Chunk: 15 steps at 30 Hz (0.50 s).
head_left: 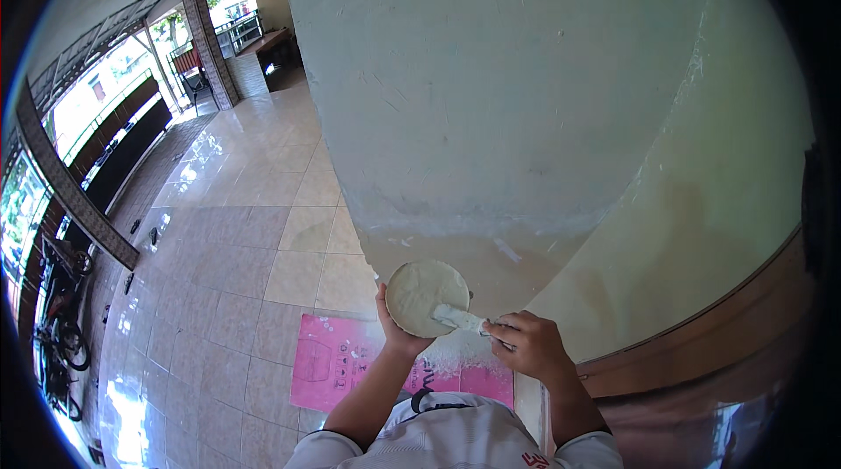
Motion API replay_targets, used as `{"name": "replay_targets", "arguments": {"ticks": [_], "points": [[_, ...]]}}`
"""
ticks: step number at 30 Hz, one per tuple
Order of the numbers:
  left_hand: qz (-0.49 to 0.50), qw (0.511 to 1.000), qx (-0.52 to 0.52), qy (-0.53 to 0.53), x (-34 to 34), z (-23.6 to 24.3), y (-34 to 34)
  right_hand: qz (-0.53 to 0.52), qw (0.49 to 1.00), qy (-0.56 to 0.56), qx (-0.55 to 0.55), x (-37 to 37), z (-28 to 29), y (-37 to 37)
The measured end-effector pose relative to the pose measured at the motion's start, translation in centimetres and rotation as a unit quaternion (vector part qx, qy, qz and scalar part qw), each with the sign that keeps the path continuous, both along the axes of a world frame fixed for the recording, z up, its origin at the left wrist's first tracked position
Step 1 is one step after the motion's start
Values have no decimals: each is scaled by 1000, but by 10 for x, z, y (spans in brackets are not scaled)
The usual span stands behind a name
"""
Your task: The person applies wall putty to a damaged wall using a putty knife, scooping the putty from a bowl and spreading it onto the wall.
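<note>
My left hand (396,333) holds up a round pan (423,294) filled with pale wall putty, gripping it from below at its lower left rim. My right hand (529,345) grips the handle of a putty knife (460,318). The knife's blade lies in the putty at the pan's lower right. Both hands are close to a wall corner (491,119) coated with light greenish-white putty, with a greyish damp patch just above the pan.
A pink sheet (337,364) with white spatter lies on the tiled floor (254,232) at the foot of the wall. A brown wooden door frame (701,338) runs at right. Brick pillars, railings and parked bicycles (57,329) line the open veranda at left.
</note>
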<state>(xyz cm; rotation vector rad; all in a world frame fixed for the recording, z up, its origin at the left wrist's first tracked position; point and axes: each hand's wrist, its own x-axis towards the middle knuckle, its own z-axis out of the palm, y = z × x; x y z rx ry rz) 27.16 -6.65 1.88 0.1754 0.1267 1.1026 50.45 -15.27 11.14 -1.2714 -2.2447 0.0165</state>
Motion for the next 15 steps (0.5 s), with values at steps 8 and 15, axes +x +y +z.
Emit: {"name": "replay_targets", "arguments": {"ticks": [8, 15], "points": [[-12, 1000, 13, -11, 9, 7, 1, 4, 1000, 24, -12, 12, 7, 1], [-6, 1000, -5, -3, 14, 5, 4, 5, 998, 50, -40, 17, 11, 6]]}}
